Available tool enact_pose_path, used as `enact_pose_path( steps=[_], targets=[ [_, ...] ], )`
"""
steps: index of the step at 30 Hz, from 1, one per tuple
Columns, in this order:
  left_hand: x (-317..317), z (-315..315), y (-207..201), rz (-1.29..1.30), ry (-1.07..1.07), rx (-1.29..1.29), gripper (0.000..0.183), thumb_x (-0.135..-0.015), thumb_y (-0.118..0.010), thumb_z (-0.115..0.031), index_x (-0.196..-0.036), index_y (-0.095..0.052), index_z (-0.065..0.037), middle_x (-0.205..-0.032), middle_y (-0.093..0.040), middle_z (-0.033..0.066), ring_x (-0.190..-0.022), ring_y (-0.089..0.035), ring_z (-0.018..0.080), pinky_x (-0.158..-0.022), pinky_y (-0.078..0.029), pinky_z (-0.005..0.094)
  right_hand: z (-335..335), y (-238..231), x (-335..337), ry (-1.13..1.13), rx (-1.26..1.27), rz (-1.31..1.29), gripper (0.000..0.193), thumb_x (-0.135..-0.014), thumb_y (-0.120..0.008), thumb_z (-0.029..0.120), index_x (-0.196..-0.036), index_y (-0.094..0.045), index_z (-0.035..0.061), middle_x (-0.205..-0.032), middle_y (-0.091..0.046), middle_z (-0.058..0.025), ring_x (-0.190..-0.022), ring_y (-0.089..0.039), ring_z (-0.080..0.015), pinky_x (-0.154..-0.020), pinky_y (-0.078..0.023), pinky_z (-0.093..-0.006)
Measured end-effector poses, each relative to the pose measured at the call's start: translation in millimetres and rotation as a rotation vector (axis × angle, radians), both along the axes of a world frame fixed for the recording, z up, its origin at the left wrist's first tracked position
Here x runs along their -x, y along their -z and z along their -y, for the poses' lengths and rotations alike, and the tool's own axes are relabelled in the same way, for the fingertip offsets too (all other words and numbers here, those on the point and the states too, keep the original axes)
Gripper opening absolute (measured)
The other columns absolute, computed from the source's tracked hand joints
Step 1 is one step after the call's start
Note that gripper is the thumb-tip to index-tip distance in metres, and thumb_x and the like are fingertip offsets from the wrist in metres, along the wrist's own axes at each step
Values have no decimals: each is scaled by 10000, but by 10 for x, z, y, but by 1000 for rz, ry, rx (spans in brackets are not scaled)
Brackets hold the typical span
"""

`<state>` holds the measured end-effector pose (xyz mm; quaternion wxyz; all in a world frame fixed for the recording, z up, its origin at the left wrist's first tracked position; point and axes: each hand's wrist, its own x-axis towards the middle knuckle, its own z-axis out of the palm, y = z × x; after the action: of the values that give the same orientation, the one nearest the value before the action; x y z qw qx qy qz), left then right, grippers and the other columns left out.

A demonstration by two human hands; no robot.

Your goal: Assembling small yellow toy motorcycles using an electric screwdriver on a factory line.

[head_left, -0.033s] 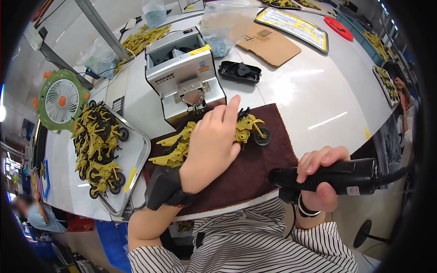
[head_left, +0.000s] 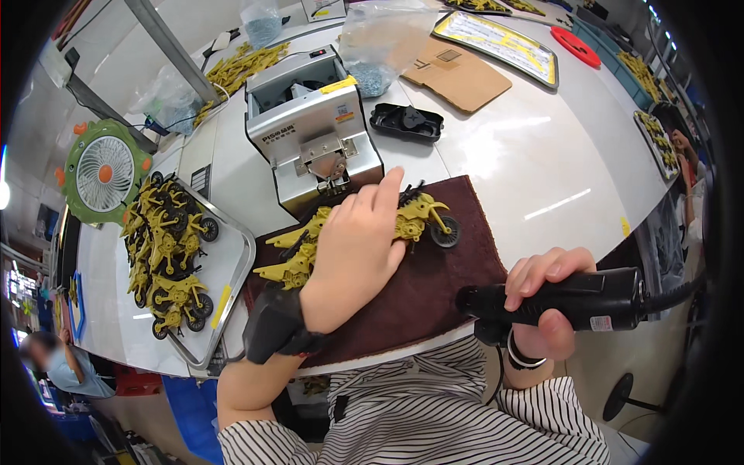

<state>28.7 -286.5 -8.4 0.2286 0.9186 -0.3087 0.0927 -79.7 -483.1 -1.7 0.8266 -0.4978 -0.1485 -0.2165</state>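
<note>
Over the brown cloth, my left hand presses down on yellow toy motorcycles. One toy motorcycle shows its front fork and black wheel to the right of my thumb. To the left of the hand, yellow tail parts stick out. My fingers are curled over the toy, the index finger straighter; what lies under the palm is hidden. At the right, my right hand is wrapped round a black electric screwdriver, its tip end pointing left, above the cloth's right edge.
A metal screw feeder stands behind the cloth. To the left are a tray of assembled toy motorcycles and a green fan. Behind lie a black plastic tray, cardboard and a bag of screws. A co-worker sits far left.
My left hand has shifted very slightly left and down on the toy motorcycle. My right hand and the screwdriver stay where they were.
</note>
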Motion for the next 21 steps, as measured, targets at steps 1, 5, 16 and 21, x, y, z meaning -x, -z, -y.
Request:
enact_pose_path(
  steps=[1,5,16,21],
  targets=[
    [16,-7,-21,-44,-4,-20,663,-636,-728,-93,-1252,-491,-42,-999,-616,131,-921,-585,308,-816,-470,385,15,-15,9,10,1,-1,398,-746,-744,111,-1021,-472,13,-862,-581,-140,-726,-582,-201,-693,-498,-300],
    [121,-46,20,119,36,75,487,-636,-725,-93,-1103,-598,-41,-935,-646,102,-894,-601,280,-803,-470,368,27,29,-27,1,-15,0,393,-750,-739,108,-1021,-472,10,-852,-575,-139,-735,-581,-203,-690,-498,-307],
    [519,-246,-87,61,126,-2,446,-671,-763,-262,-1077,-660,-107,-1102,-608,66,-1070,-534,280,-904,-368,407,243,-15,100,80,38,282,398,-740,-743,173,-985,-468,23,-850,-575,-144,-703,-565,-225,-649,-482,-319],
    [481,-741,-96,54,-128,-148,577,-652,-798,-271,-1152,-575,-86,-1248,-491,153,-1158,-455,363,-969,-349,464,206,-16,35,289,141,120,386,-725,-728,194,-975,-499,9,-850,-569,-149,-819,-547,-239,-751,-465,-330]
  ],
)
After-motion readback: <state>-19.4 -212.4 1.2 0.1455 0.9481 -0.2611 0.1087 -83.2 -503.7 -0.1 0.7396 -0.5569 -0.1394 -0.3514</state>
